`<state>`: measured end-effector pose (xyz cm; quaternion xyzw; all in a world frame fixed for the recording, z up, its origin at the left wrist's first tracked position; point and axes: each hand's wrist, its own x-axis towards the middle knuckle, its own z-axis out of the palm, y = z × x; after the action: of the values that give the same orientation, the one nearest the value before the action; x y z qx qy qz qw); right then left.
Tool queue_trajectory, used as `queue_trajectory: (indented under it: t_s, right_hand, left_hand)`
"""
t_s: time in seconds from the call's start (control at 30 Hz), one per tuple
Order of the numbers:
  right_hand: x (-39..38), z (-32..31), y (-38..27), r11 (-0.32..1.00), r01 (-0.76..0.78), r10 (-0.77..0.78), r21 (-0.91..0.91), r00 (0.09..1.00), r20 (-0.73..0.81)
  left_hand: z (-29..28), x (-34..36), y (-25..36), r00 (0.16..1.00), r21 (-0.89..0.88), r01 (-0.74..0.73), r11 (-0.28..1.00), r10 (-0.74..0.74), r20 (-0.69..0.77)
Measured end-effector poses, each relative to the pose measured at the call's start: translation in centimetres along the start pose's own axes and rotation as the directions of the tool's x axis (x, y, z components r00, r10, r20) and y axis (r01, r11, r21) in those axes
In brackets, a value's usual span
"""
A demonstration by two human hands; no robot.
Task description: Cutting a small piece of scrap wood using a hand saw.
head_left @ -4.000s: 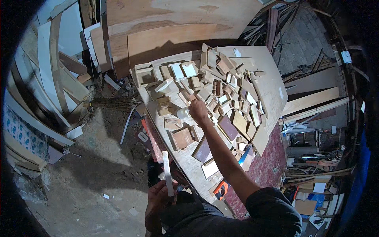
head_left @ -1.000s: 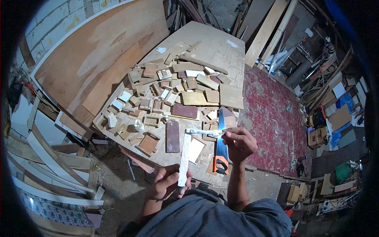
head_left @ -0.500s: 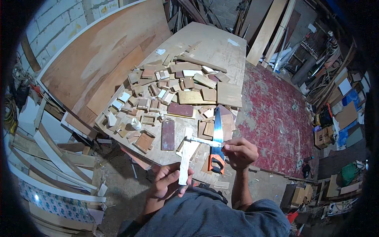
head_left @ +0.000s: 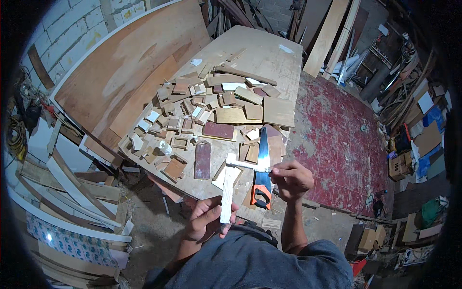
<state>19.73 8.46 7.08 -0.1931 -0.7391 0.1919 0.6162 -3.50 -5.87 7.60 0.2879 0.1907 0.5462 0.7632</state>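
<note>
My left hand (head_left: 207, 219) is closed on an upright strip (head_left: 227, 192) coated in uneven white stuff. My right hand (head_left: 291, 180) pinches a narrow white-smeared stick (head_left: 245, 165), which lies across the strip's upper end. Beyond them a handsaw (head_left: 262, 149) with a blue blade and orange-black handle rests on the plywood table (head_left: 255, 43). Many small wooden pieces and open boxes (head_left: 174, 168) cover the table, along with a dark red board (head_left: 202, 161). A small white container (head_left: 164, 148) stands among the pieces.
Large plywood sheets (head_left: 120, 62) lean along the left. Bent white offcuts (head_left: 72, 197) are piled at lower left. A worn red tiled surface (head_left: 337, 139) extends right of the table. Long planks (head_left: 325, 36) lean at the back, with scrap wood and boxes (head_left: 399, 164) at right.
My right hand has left the small container on the table and now holds the stick at the strip's top. Over the last second both hands stayed close, the stick shifting slightly.
</note>
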Motion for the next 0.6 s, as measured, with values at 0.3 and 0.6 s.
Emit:
queue_trajectory:
  t_s: [0.3, 0.6]
  right_hand:
    - [0.1, -1.7, -1.4, 0.990, 0.041, -0.057, 0.132, 0.991, 0.119]
    - [0.7, -1.8, -0.3, 1.000, 0.014, -0.015, 0.007, 0.999, 0.035]
  left_hand:
    - [0.8, 0.1, -1.1, 0.999, -0.024, -0.034, 0.999, 0.033, -0.040]
    - [1.7, 0.4, -1.3, 0.999, 0.003, -0.002, 1.000, 0.002, -0.054]
